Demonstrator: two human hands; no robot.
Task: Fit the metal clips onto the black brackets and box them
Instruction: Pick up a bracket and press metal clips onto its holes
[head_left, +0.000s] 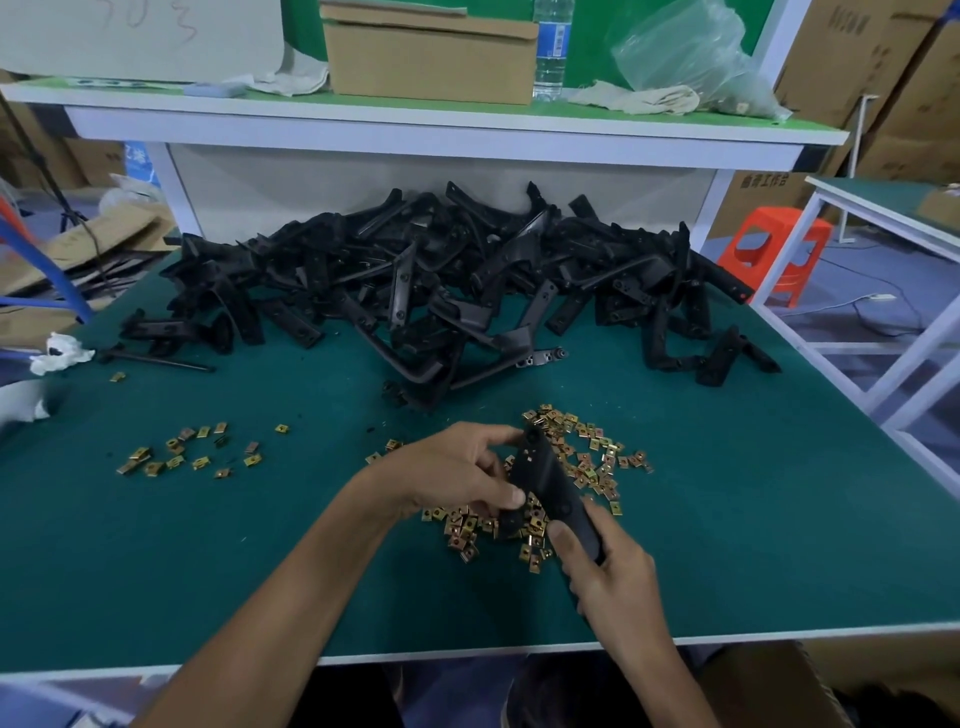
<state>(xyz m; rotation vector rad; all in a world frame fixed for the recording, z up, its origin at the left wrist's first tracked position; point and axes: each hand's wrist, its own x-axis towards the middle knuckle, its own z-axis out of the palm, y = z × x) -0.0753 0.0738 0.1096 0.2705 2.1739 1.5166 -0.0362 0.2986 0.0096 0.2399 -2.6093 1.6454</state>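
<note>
Bracket: black bracket (545, 486) held over the metal clips (597, 460) on the counter (234, 561).
Fingers: left hand (457, 467) wraps its top, right hand (608, 571) its lower end.
Handling: probably light, stiff plastic; hold it by the ends.

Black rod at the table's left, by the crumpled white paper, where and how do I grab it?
Pinch the black rod on its right half from straight above, fingers across it. It lies flat and thin on the green mat; that half is clear, the left end crowds the crumpled paper.
</note>
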